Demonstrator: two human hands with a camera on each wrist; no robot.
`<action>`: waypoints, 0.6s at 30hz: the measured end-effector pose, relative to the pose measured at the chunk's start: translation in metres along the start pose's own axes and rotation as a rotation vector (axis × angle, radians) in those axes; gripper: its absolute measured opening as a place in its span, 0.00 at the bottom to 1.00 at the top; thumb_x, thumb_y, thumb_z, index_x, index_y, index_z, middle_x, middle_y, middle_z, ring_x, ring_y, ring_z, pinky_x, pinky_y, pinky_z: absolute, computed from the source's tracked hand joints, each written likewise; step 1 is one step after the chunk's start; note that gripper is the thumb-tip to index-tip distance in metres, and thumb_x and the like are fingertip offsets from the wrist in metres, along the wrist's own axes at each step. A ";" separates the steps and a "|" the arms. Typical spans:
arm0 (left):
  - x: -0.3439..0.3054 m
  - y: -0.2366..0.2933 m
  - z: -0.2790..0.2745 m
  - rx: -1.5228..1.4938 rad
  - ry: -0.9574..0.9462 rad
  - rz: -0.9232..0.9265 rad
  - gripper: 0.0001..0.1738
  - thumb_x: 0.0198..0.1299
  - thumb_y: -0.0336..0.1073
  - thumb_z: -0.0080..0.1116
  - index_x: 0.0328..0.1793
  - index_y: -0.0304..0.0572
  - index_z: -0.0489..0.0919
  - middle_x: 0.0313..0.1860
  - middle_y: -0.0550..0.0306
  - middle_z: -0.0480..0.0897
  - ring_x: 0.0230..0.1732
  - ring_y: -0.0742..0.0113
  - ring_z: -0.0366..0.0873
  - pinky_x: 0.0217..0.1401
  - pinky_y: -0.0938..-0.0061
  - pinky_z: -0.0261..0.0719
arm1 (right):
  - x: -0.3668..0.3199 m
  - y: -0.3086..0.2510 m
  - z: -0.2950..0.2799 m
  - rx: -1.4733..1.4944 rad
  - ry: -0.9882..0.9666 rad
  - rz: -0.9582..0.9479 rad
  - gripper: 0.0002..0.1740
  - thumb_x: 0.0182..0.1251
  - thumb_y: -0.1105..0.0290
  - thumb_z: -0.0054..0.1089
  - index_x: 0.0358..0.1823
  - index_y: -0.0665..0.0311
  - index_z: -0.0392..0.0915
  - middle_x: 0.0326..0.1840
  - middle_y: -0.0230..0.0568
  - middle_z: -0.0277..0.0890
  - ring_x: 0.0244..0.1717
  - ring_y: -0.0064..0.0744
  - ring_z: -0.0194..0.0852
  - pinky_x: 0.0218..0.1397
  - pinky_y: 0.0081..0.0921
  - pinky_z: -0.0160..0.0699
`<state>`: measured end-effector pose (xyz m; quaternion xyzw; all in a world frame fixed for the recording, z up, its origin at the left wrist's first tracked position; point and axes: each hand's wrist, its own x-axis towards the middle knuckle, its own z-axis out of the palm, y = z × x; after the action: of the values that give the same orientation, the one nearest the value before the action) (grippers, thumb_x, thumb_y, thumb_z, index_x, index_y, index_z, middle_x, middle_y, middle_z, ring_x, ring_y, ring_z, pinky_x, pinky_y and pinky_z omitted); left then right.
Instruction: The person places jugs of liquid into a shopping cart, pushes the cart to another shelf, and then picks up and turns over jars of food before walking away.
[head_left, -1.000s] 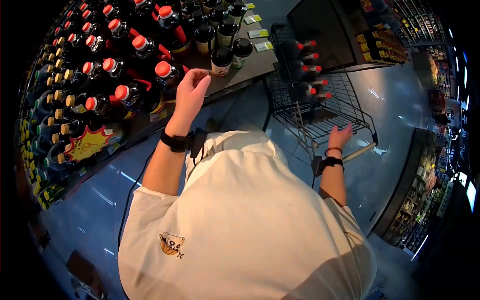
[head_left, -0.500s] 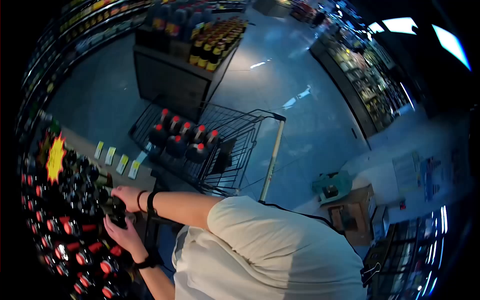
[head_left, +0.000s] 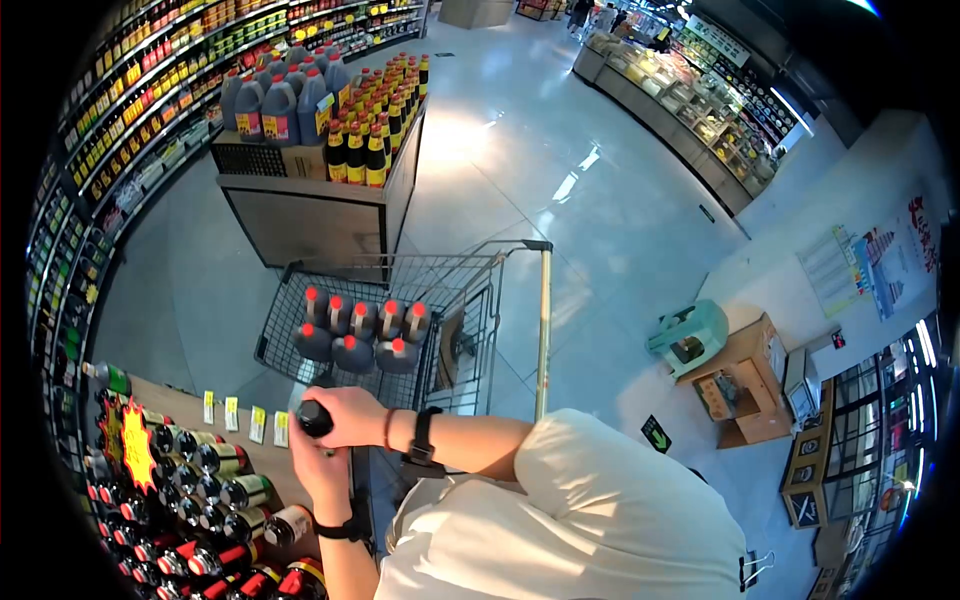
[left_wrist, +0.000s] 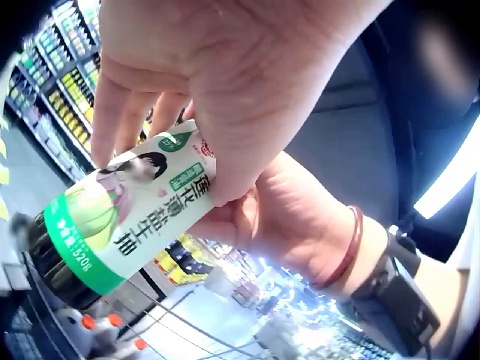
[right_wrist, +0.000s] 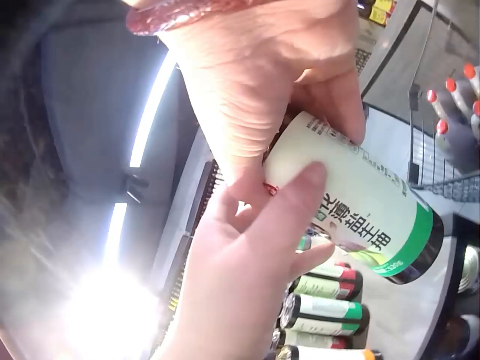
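Both hands hold a soy sauce bottle with a pale label, a green band and dark glass at its base. In the head view its black cap points up toward the camera. My left hand has fingers and thumb round the bottle's side. The right hand, with a red bracelet at its wrist, grips around the neck end. In the right wrist view the bottle slants down to the right, its upper part hidden by the right hand. The left thumb lies across the label.
A wire shopping cart beyond the hands carries several red-capped jugs. At lower left, a display table bears rows of bottles and price tags. Farther back stands a bottle-topped stand; cardboard boxes stand at right.
My right hand has left the cart's handle side and joined the left at the display. The soy sauce bottle has come up from among the other bottles toward the cart. The head view has swung round.
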<state>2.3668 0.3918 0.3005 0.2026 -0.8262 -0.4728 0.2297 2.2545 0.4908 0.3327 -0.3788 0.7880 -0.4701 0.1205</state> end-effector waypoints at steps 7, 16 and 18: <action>0.076 0.007 0.123 0.013 -0.355 0.171 0.32 0.54 0.33 0.68 0.65 0.39 0.71 0.49 0.38 0.84 0.51 0.42 0.85 0.50 0.57 0.82 | -0.018 0.091 -0.077 0.212 0.269 0.172 0.27 0.52 0.61 0.70 0.53 0.59 0.76 0.49 0.49 0.81 0.51 0.51 0.81 0.53 0.38 0.80; 0.089 -0.061 0.210 0.136 -0.830 0.137 0.38 0.43 0.32 0.76 0.63 0.46 0.72 0.55 0.44 0.82 0.54 0.40 0.82 0.53 0.57 0.82 | -0.063 0.227 -0.029 0.628 0.274 0.795 0.48 0.59 0.47 0.69 0.73 0.70 0.63 0.63 0.61 0.76 0.64 0.51 0.76 0.66 0.37 0.74; 0.096 -0.075 0.229 0.191 -0.935 0.155 0.42 0.39 0.30 0.77 0.65 0.48 0.71 0.60 0.46 0.80 0.56 0.42 0.81 0.55 0.57 0.82 | -0.058 0.259 -0.011 0.776 0.379 1.019 0.44 0.61 0.48 0.67 0.70 0.71 0.66 0.60 0.58 0.78 0.61 0.48 0.79 0.64 0.35 0.75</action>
<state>2.1664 0.4614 0.1508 -0.0737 -0.8933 -0.4168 -0.1515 2.1626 0.6091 0.1133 0.2008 0.6498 -0.6622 0.3145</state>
